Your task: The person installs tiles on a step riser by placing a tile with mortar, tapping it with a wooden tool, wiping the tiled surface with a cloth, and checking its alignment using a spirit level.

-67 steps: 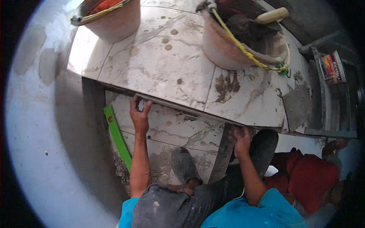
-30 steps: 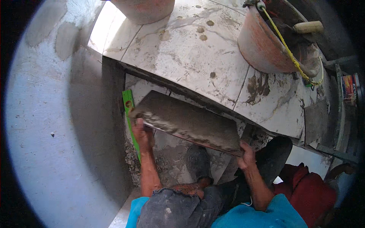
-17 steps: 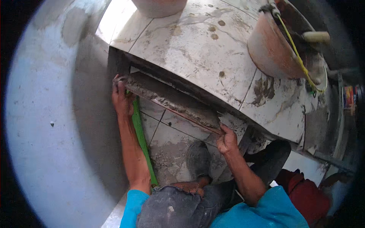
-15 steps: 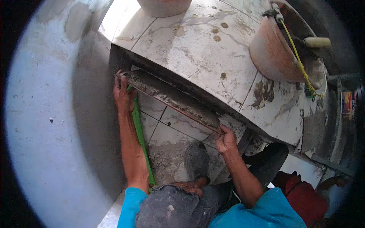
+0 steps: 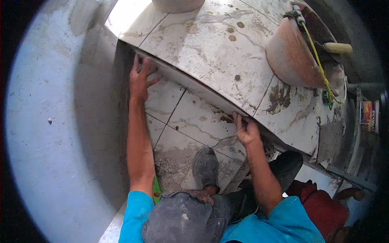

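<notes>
A long pale tile strip now stands against the step's front, just under the edge of the marbled upper tiles, its mortar no longer showing. My left hand, slightly blurred, touches the strip near its left end with fingers spread. My right hand has its fingertips on the strip's right end, fingers loosely bent and a little apart. Below are a tiled lower step with rubble and dried cement, my grey shoe, and a green level, mostly hidden by my left forearm.
A mortar bucket with a yellow handle and a wooden-handled tool sits upper right, another bucket at top. A pale wall curves along the left. A printed can stands at right. A person in red is at lower right.
The strip has gone from tilted, mortar showing, up and forward against the step's front. My hands have moved up with it and loosened from gripping it.
</notes>
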Demonstrator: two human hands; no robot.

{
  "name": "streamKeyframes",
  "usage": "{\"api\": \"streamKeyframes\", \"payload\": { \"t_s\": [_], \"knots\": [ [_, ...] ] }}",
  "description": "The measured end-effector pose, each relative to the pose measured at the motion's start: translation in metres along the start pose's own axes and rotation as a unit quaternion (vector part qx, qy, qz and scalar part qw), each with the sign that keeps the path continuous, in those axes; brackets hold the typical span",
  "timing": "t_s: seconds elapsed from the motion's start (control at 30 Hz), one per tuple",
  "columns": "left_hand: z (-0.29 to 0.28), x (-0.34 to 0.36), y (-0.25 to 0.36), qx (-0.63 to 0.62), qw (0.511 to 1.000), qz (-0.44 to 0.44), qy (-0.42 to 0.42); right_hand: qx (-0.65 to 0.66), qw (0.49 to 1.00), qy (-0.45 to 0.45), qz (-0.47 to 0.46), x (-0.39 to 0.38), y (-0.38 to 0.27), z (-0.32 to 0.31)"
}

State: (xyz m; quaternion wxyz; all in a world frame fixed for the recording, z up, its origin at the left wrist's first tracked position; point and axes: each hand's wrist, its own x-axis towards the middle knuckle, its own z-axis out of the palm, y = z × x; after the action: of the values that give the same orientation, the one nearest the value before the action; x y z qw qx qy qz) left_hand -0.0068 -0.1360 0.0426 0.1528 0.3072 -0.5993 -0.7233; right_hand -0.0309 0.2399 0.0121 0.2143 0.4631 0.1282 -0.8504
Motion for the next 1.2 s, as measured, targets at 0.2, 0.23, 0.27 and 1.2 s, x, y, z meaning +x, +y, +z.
{"api": "streamKeyframes", "payload": {
  "t_s": [0.2, 0.23, 0.27, 1.2],
  "knots": [
    [0.042, -0.043, -0.047, 0.05, 0.991, 0.091, -0.082, -0.092, 0.995, -0.002, 0.044, 0.0, -0.013, -0.006],
    [0.051, -0.05, -0.057, 0.043, 0.993, 0.081, -0.08, -0.099, 0.993, -0.043, 0.057, 0.0, -0.014, -0.009],
    [0.059, -0.055, -0.066, 0.001, 0.995, 0.056, -0.081, -0.106, 0.988, -0.084, 0.068, -0.002, -0.014, -0.011],
    [0.111, -0.07, -0.107, 0.118, 0.984, 0.127, -0.03, -0.585, 0.728, -0.015, -0.358, -0.014, 0.026, -0.022]
  ]
}}
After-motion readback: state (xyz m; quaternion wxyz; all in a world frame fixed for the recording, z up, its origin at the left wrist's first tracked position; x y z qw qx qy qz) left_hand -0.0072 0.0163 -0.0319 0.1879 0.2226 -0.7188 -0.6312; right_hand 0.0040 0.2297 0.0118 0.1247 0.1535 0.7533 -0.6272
